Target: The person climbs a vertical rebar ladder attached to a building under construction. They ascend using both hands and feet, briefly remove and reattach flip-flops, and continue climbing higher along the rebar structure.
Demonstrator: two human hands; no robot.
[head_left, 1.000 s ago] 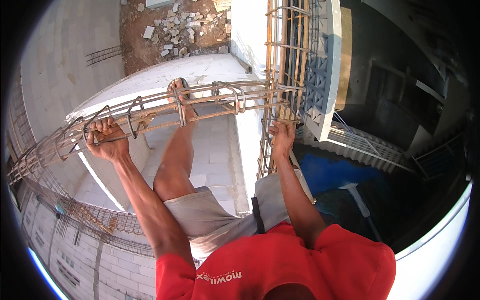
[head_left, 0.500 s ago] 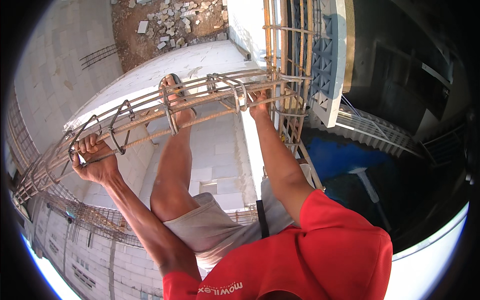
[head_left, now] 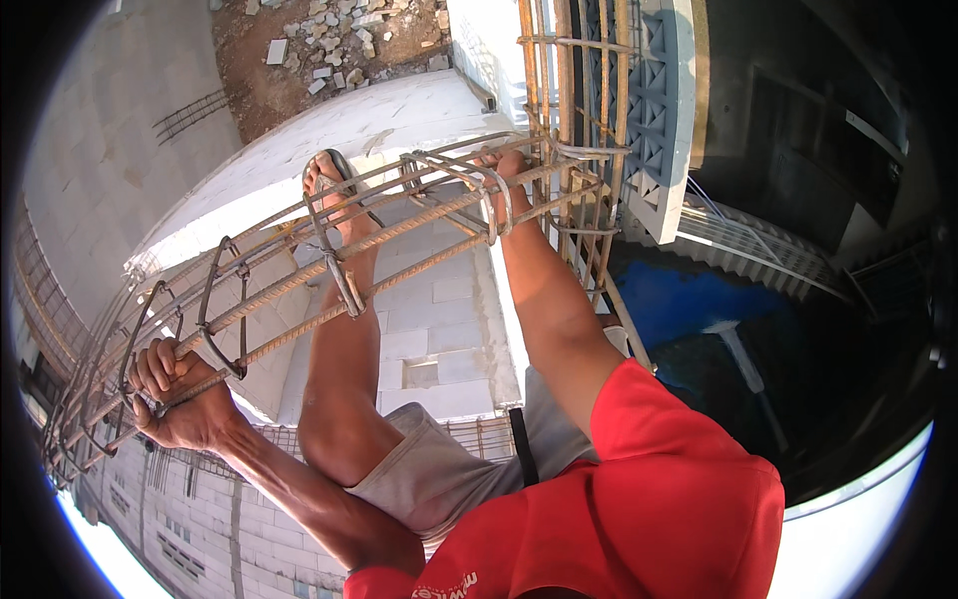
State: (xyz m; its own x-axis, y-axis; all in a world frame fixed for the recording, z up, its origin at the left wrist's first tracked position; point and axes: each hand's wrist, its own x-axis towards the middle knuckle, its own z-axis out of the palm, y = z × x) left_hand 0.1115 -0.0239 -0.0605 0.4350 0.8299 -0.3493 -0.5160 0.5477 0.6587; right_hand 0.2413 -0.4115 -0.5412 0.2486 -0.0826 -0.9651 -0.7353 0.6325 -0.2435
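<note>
A long rebar cage (head_left: 282, 283) of ribbed steel bars and bent stirrups slants across in front of me, from the lower left to an upright column of rusty rebar (head_left: 566, 90). My left hand (head_left: 185, 399) is closed around the cage's near lower bar, toward its left end. My right hand (head_left: 507, 178) reaches between the bars by the column, with its fingers curled at an upper bar of the cage. Stirrups and bars partly cover that hand. Close to its wrist, a loop-shaped stirrup (head_left: 496, 205) hangs on the bars.
My sandalled foot (head_left: 324, 180) rests on the white block wall top (head_left: 384, 105) beyond the cage. Far below lie broken stones (head_left: 324, 40) on soil. Right of the column stand a grey patterned panel (head_left: 651, 100) and a dark space with a blue patch (head_left: 689, 309).
The cage's left part has swung down and nearer to me, with my left hand still gripping it. My right hand has moved up, farther in between the bars.
</note>
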